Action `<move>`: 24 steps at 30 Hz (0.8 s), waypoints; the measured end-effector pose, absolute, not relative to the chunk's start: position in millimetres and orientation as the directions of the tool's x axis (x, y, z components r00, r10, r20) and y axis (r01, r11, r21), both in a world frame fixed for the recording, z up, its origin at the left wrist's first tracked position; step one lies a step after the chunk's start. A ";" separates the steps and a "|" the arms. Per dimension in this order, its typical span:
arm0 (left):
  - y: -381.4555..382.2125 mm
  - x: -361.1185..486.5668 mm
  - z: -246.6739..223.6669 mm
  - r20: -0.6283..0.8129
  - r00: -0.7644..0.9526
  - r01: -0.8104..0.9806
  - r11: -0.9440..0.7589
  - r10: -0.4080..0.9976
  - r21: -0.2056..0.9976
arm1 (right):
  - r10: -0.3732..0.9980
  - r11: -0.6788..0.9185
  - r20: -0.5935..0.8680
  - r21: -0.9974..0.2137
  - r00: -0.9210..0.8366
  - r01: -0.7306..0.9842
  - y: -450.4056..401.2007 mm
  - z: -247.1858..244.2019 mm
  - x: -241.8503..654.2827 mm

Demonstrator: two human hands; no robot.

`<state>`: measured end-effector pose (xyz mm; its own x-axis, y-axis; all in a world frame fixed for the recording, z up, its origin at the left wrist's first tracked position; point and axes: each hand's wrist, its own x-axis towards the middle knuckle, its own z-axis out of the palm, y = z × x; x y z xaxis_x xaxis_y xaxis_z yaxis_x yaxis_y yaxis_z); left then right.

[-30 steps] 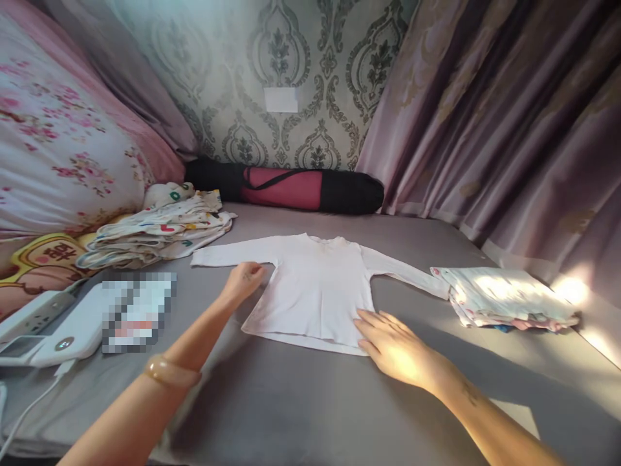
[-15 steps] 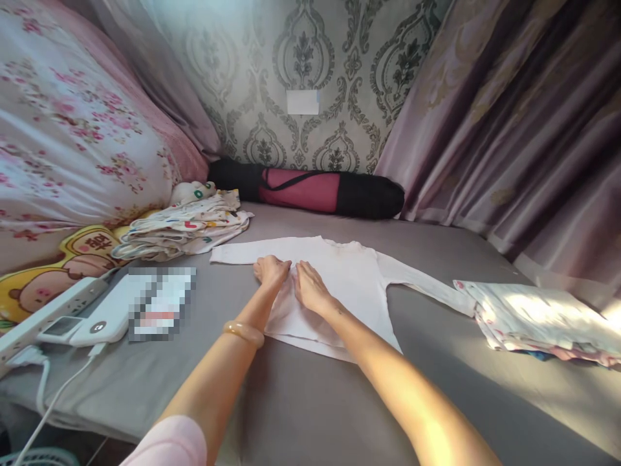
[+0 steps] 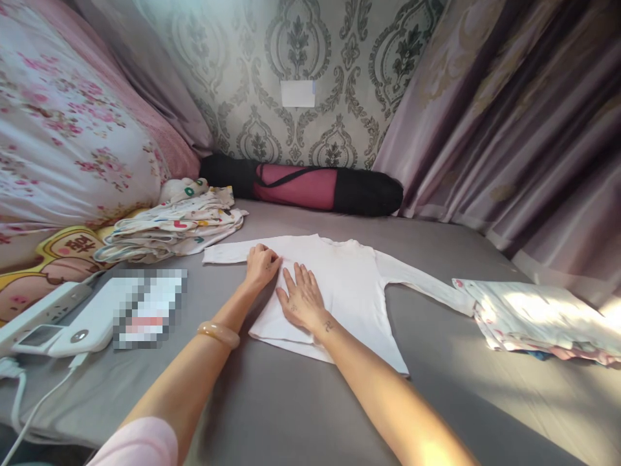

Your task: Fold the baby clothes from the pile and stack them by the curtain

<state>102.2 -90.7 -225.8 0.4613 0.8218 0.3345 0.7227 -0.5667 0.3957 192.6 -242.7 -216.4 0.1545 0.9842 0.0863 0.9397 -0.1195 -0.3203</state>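
Note:
A white long-sleeved shirt [image 3: 354, 285] lies spread on the grey sheet, its neckline toward the wall and both sleeves out sideways. My left hand [image 3: 262, 264] is closed at the shirt's left side, below the left sleeve, fingertips pinching the fabric edge. Flat on the shirt's front, just right of it, rests my right hand [image 3: 301, 296], its fingers stretched out and holding nothing. A bangle [image 3: 218, 334] circles my left wrist.
Folded patterned clothes [image 3: 177, 223] lie at the back left, and a folded stack [image 3: 543, 317] at the right touches the right cuff. A power strip [image 3: 41, 314] and white power bank [image 3: 92, 323] sit left. A black-and-red roll bag [image 3: 301, 186] lies along the wall.
My right hand has opened from a pinch and now lies flat on the shirt. My left hand has shifted slightly left and up. The shirt's lower left part has spread outward.

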 end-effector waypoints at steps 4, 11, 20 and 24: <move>-82.9 97.4 -238.6 0.346 0.482 0.650 -0.593 0.805 0.475 | 0.990 -0.093 0.068 -0.314 0.120 0.945 -243.2 -210.6 194.1; -79.2 91.6 -229.5 0.288 0.569 0.649 -0.636 0.770 0.418 | 0.990 0.010 -0.124 -0.429 -0.070 0.903 -283.7 -184.7 176.0; -152.9 98.7 -195.3 0.315 0.794 0.436 -0.849 0.519 0.299 | 0.943 0.209 -0.040 -0.703 -0.331 0.680 -348.3 -142.1 220.3; -204.9 108.4 -207.3 0.139 0.928 0.298 -0.912 0.346 0.281 | 0.978 -0.192 0.001 -0.398 0.210 0.897 -335.0 -171.1 269.8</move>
